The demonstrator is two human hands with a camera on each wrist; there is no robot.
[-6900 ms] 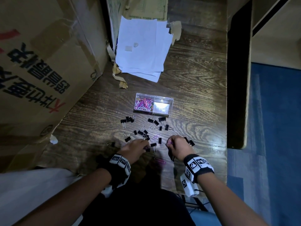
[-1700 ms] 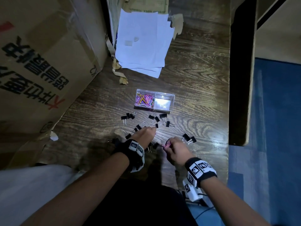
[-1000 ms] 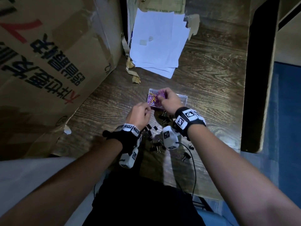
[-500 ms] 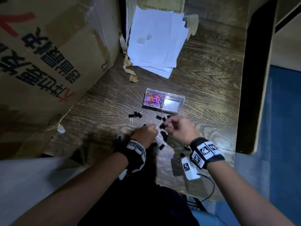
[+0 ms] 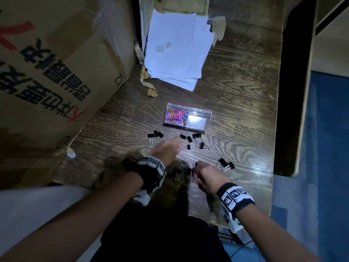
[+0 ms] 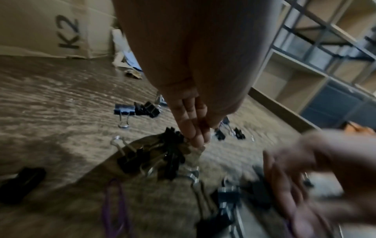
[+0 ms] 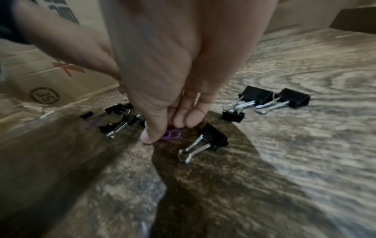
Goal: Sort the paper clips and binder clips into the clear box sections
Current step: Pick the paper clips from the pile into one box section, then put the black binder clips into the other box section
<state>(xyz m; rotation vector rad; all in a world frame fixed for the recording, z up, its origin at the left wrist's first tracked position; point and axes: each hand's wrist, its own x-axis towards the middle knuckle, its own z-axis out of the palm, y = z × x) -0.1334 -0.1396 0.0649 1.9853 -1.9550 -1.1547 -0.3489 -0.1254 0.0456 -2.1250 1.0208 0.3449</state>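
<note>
The clear box [image 5: 206, 115] stands mid-table; its left section holds several coloured paper clips [image 5: 175, 117] and its right section [image 5: 197, 122] shows only a bright glare. Black binder clips [image 5: 196, 137] lie scattered between the box and me. My right hand [image 7: 165, 129] is down on the wood, thumb and fingers pinching a purple paper clip [image 7: 171, 134] beside a binder clip [image 7: 211, 138]. My left hand [image 6: 196, 136] reaches forward with straight fingers, their tips at a heap of binder clips [image 6: 173, 145]. A second purple paper clip [image 6: 115, 207] lies nearer me.
A big cardboard box [image 5: 56, 63] walls in the left side. White sheets of paper [image 5: 177, 48] lie behind the clear box. The table's right edge meets a dark upright panel [image 5: 294, 91], with blue floor [image 5: 330, 148] beyond. Two binder clips [image 7: 274, 98] lie to my right.
My right hand came back from the clear box toward the near edge and settled on the purple paper clip. My left hand stretched slightly forward over the binder clips.
</note>
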